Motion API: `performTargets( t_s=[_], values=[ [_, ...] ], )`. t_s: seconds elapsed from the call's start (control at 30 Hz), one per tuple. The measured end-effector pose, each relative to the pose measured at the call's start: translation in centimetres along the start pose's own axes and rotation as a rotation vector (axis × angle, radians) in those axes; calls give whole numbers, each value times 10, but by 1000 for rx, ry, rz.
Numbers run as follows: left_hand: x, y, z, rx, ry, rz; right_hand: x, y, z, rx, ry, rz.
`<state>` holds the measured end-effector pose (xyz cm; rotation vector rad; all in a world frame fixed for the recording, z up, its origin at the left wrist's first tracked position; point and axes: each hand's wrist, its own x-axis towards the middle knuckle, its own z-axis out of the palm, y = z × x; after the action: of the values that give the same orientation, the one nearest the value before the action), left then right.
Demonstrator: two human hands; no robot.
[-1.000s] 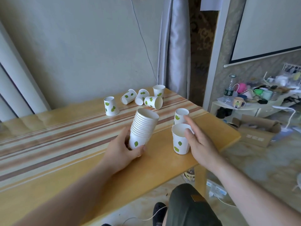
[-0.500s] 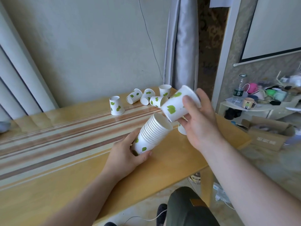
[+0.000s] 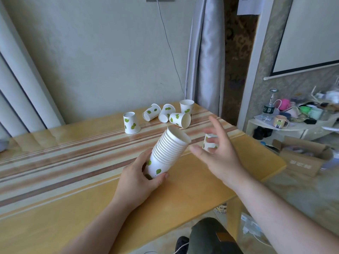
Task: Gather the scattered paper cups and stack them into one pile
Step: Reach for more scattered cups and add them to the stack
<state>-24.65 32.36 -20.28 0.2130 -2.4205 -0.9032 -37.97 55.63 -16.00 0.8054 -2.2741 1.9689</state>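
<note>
My left hand [image 3: 139, 178] grips the bottom of a stack of white paper cups with green leaf prints [image 3: 168, 151], tilted up and to the right above the wooden table [image 3: 73, 195]. My right hand [image 3: 218, 153] hovers just right of the stack's mouth, fingers spread and holding nothing. Behind that hand stands one cup [image 3: 209, 143], partly hidden. Farther back, one cup [image 3: 130, 123] stands upside down, an upright cup [image 3: 186, 107] is near the far corner, and three cups lie on their sides [image 3: 151, 112] [image 3: 166, 113] [image 3: 179, 120].
The table's right edge [image 3: 275, 162] drops off near my right hand. A low shelf [image 3: 286, 127] with mugs and a bottle and a cardboard box [image 3: 302, 158] lie to the right on the floor side. A grey curtain [image 3: 205, 57] hangs behind the far corner.
My right hand lifted a cup from the table, brought it to the stack's mouth, and has now let go and drawn back, open. The stack holds one more cup.
</note>
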Motion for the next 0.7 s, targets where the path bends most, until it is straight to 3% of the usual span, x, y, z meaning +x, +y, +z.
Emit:
performTargets(
  t_s=[0.07, 0.13, 0.3, 0.47, 0.53, 0.6, 0.7],
  values=[
    [2, -2, 1, -3, 26, -25, 16, 13, -14, -116, 180, 34],
    [4, -4, 2, 2, 49, -55, 36, 24, -23, -247, 238, 142],
    [5, -6, 2, -2, 94, -89, 57, 46, -18, -499, 64, 225],
    [5, -7, 0, -20, 113, -133, 56, 50, -4, -241, 173, 203],
    [6, -7, 1, -35, 112, -147, 54, 53, 3, -197, 143, 195],
    [6, -8, 0, -45, 113, -159, 51, 58, 6, -278, 45, 174],
    [6, -8, 0, -47, 113, -164, 51, 55, 5, -632, -72, 80]
  ],
)
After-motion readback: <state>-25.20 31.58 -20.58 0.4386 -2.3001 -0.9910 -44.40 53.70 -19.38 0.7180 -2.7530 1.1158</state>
